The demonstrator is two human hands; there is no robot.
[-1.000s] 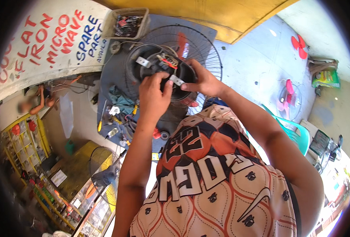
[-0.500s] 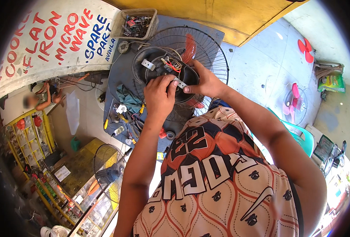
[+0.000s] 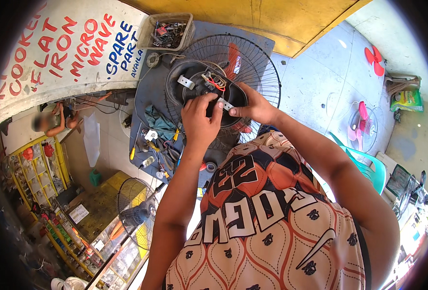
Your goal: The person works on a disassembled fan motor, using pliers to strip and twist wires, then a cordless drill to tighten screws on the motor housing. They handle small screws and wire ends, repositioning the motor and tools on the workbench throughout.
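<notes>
A round black fan housing (image 3: 172, 93) lies on top of a wire fan guard (image 3: 267, 63) on the work table. Inside it show a dark motor part, red and pale wires (image 3: 216, 84) and a white metal bracket (image 3: 186, 82). A second metal bracket (image 3: 226, 103) sits at the near right, between my hands. My right hand (image 3: 256, 106) grips the housing's right rim, thumb over the edge beside that bracket. My left hand (image 3: 200, 116) reaches into the near side, with thumb and forefinger bent together; whatever is between its fingertips is hidden. A red fan blade (image 3: 233, 59) shows beneath the guard.
Tools and loose wires (image 3: 163, 152) and a dark cloth (image 3: 158, 121) lie on the table's left. A plastic bin of small parts (image 3: 168, 31) stands at the far edge. A teal chair (image 3: 373, 169) is at right, a standing fan (image 3: 139, 212) at lower left. Another person (image 3: 57, 121) sits far left.
The whole view has shifted slightly. Both hands stay at the housing, with only a small movement of the left fingers near the bracket.
</notes>
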